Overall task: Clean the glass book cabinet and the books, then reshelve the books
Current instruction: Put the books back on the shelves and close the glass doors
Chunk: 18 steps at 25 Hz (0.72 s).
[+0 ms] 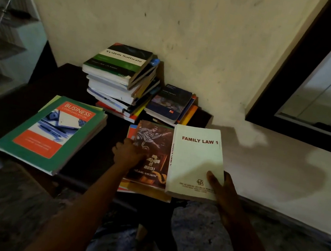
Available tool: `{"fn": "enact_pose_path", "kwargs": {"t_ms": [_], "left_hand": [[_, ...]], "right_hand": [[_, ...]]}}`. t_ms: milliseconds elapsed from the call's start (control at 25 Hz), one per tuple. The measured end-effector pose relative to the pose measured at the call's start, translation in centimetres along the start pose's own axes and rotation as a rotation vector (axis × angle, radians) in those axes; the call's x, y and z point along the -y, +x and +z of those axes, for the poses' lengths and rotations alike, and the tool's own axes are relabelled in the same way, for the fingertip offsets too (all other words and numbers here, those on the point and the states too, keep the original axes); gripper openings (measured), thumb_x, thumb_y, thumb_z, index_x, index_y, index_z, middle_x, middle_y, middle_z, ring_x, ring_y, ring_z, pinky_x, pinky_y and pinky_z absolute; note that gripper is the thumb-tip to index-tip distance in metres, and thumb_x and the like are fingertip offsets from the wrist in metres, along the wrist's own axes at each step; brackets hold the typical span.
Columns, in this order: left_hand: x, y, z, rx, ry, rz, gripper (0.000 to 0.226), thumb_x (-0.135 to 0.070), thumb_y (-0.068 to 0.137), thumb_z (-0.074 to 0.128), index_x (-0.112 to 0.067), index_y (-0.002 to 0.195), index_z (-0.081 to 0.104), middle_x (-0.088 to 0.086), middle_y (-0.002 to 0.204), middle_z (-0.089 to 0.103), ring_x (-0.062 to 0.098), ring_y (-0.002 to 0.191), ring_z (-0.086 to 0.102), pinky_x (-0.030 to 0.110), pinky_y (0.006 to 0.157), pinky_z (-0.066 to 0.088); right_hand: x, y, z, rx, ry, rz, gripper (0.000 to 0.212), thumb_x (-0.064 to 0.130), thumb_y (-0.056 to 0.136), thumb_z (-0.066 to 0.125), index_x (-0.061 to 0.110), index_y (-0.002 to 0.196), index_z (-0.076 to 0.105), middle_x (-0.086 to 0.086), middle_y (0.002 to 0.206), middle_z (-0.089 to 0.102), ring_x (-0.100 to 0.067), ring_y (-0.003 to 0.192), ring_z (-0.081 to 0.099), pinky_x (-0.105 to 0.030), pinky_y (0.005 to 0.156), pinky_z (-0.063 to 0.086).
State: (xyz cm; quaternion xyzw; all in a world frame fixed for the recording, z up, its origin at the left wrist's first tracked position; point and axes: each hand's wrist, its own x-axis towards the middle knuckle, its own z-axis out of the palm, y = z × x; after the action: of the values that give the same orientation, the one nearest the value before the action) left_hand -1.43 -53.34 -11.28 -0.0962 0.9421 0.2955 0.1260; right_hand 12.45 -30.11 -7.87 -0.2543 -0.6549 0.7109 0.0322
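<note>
Books lie in four groups on a dark low counter set against a pale wall.

- At the far middle, a tall stack leans unevenly. Its top book reads "System Software". The books below it overlap too much to count.
- Just right of that is a short stack topped by a dark blue book.
- At the near left, a green book titled "Business Communication" lies flat, with a pale edge showing beneath it.
- At the near middle is a low near pile, topped by a brown-covered book.

A white book marked "Family Law 1" sits at the right side of that near pile, touching the brown cover and overhanging the counter's near right edge.

Two hands are in view. The right hand holds the white book by its near right corner. Its grip is closed on the book, with the thumb on the cover and the other fingers hidden underneath. The left hand rests on the left edge of the brown-covered book with its fingers bent. Whether its grip pinches the book or only presses on it cannot be told.

A glass cabinet stands at the far left, with metal fittings on its panes. What is on its shelves is too blurred to make out. A pale floor and a dark frame are on the right.
</note>
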Motion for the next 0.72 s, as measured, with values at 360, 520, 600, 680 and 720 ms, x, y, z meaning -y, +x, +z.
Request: {"fn": "enact_pose_path", "kwargs": {"t_ms": [360, 520, 600, 680, 720], "left_hand": [[-2.3, 0.1, -0.3, 0.119, 0.052, -0.16, 0.088, -0.044, 0.064, 0.081, -0.007, 0.132, 0.04, 0.015, 0.135, 0.044, 0.034, 0.125, 0.041, 0.044, 0.106, 0.036], [-2.5, -2.1, -1.3, 0.15, -0.38, -0.043, 0.048, -0.019, 0.075, 0.076, -0.012, 0.113, 0.047, 0.009, 0.118, 0.057, 0.029, 0.11, 0.055, 0.04, 0.097, 0.044], [-2.9, -4.0, -2.0, 0.157, -0.578, 0.057, 0.048, -0.016, 0.083, 0.069, -0.009, 0.122, 0.042, 0.008, 0.118, 0.058, 0.027, 0.103, 0.059, 0.04, 0.089, 0.05], [-2.9, -5.3, -2.8, 0.188, -0.836, 0.063, 0.044, -0.012, 0.085, 0.066, -0.005, 0.123, 0.047, 0.016, 0.115, 0.063, 0.029, 0.093, 0.065, 0.04, 0.076, 0.057], [-2.9, -5.6, -3.4, 0.208, -0.946, 0.066, 0.042, -0.01, 0.085, 0.065, -0.006, 0.123, 0.05, 0.018, 0.111, 0.065, 0.031, 0.091, 0.067, 0.04, 0.073, 0.058]], "right_hand": [[-0.2, -0.1, -0.8, 0.006, -0.001, -0.016, 0.049, 0.023, 0.089, 0.057, 0.006, 0.131, 0.039, -0.017, 0.121, 0.057, -0.034, 0.105, 0.06, -0.053, 0.092, 0.048], [-0.6, -0.7, -0.8, -0.004, -0.009, -0.008, 0.047, 0.023, 0.089, 0.057, 0.006, 0.129, 0.039, -0.02, 0.119, 0.059, -0.035, 0.101, 0.061, -0.055, 0.089, 0.049], [-0.4, -0.8, -0.9, -0.032, -0.001, -0.012, 0.046, 0.019, 0.09, 0.056, 0.004, 0.129, 0.038, -0.021, 0.118, 0.059, -0.036, 0.1, 0.06, -0.052, 0.085, 0.051], [-0.1, -1.1, -1.1, -0.067, 0.044, -0.011, 0.046, 0.016, 0.09, 0.055, 0.002, 0.13, 0.038, -0.022, 0.116, 0.059, -0.038, 0.1, 0.06, -0.048, 0.082, 0.052], [0.1, -1.6, -1.1, -0.092, 0.077, -0.008, 0.046, 0.016, 0.09, 0.054, 0.002, 0.13, 0.037, -0.022, 0.117, 0.059, -0.039, 0.101, 0.06, -0.05, 0.084, 0.052]]}}
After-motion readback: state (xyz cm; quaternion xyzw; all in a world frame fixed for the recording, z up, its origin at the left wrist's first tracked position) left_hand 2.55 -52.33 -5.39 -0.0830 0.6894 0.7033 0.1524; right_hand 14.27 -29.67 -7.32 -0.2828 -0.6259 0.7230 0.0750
